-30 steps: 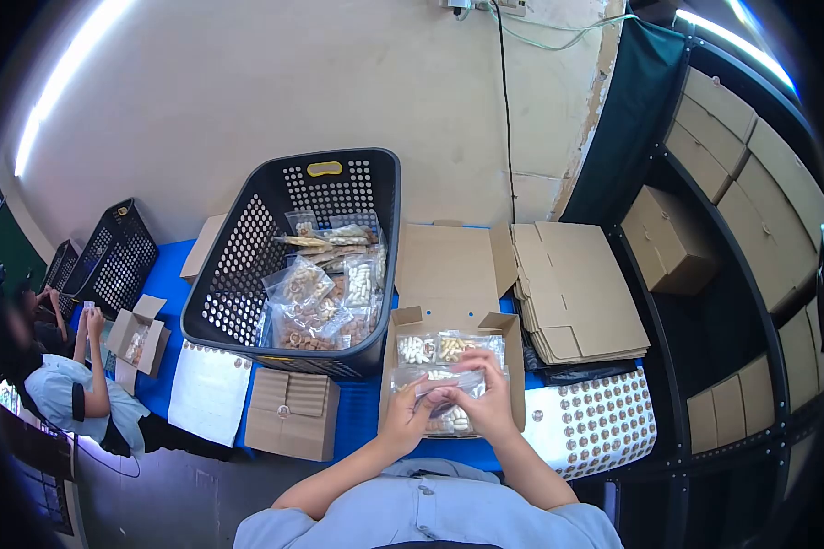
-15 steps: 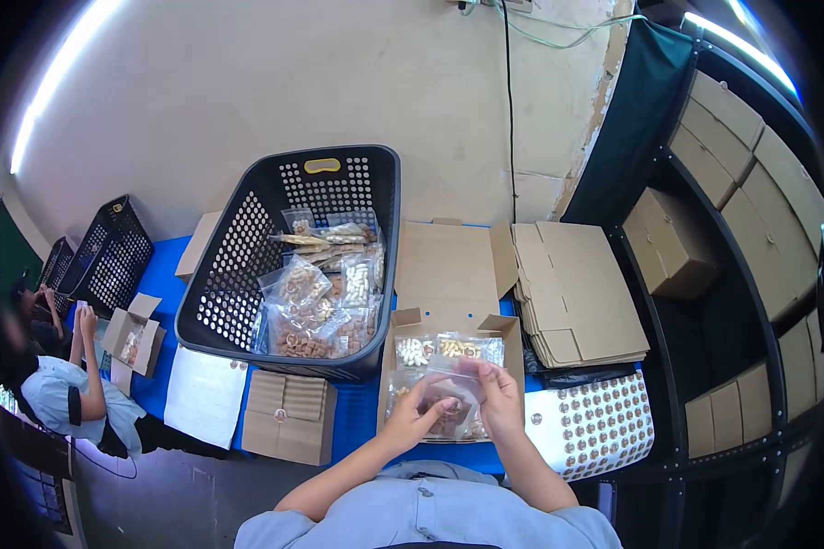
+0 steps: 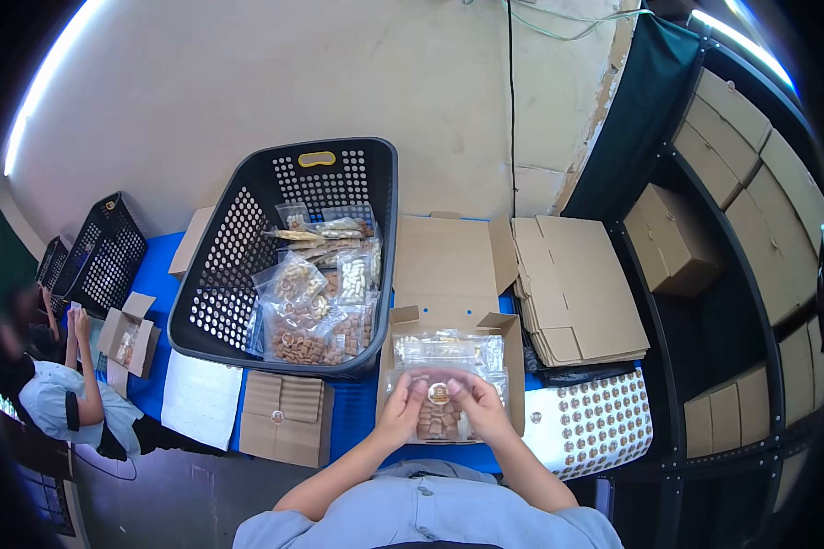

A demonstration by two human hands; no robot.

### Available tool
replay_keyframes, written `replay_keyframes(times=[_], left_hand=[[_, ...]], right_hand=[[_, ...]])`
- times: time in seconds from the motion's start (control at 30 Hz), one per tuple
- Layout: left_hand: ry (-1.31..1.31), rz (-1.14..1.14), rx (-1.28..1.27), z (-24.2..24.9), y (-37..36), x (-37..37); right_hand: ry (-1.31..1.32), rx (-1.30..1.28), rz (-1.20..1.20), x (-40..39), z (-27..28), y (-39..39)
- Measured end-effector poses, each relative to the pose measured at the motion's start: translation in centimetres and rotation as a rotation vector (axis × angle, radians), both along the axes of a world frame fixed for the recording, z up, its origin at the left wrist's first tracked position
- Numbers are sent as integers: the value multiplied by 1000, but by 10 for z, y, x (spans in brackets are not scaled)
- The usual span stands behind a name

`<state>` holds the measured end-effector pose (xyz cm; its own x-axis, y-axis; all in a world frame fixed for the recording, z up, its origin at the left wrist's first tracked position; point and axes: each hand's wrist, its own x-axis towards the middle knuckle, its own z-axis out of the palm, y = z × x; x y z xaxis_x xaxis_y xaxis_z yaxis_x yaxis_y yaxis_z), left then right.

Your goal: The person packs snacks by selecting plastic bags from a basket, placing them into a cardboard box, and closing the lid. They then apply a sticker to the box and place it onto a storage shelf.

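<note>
In front of me, over an open cardboard box (image 3: 515,380), both hands grip a clear plastic bag of brown square pieces (image 3: 441,424). My left hand (image 3: 399,414) pinches its upper left side, while my right hand (image 3: 483,412) pinches the upper right. A round sticker (image 3: 439,394) shows on the bag between my two thumbs. Inside the box lie more clear bags (image 3: 449,348), partly covered by my hands. The box lid (image 3: 444,261) stands open at the back.
A large black basket (image 3: 387,247) with several filled bags stands left of the box. To the right are stacked flat cartons (image 3: 581,288) and a sheet of round stickers (image 3: 604,416). A closed carton (image 3: 284,421) sits front left. Another person (image 3: 73,403) works far left; shelves of boxes (image 3: 737,220) stand right.
The bag has been lowered and turned flatter, so its sticker now faces up. My hands have drawn to matching grips on its top edge. The view has shifted slightly.
</note>
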<state>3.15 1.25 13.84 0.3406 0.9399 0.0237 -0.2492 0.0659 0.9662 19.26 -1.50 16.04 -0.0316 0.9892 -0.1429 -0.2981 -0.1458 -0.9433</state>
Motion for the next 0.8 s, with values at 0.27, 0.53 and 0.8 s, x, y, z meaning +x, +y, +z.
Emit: replay_keyframes(times=[0.27, 0.53, 0.8], left_hand=[[125, -367, 30, 13, -11, 0], [194, -162, -54, -6, 9, -12], [336, -156, 117, -3, 28, -15]], right_hand=[[9, -5, -254, 10, 5, 8], [-353, -27, 98, 23, 6, 1], [-576, 30, 50, 54, -3, 26]])
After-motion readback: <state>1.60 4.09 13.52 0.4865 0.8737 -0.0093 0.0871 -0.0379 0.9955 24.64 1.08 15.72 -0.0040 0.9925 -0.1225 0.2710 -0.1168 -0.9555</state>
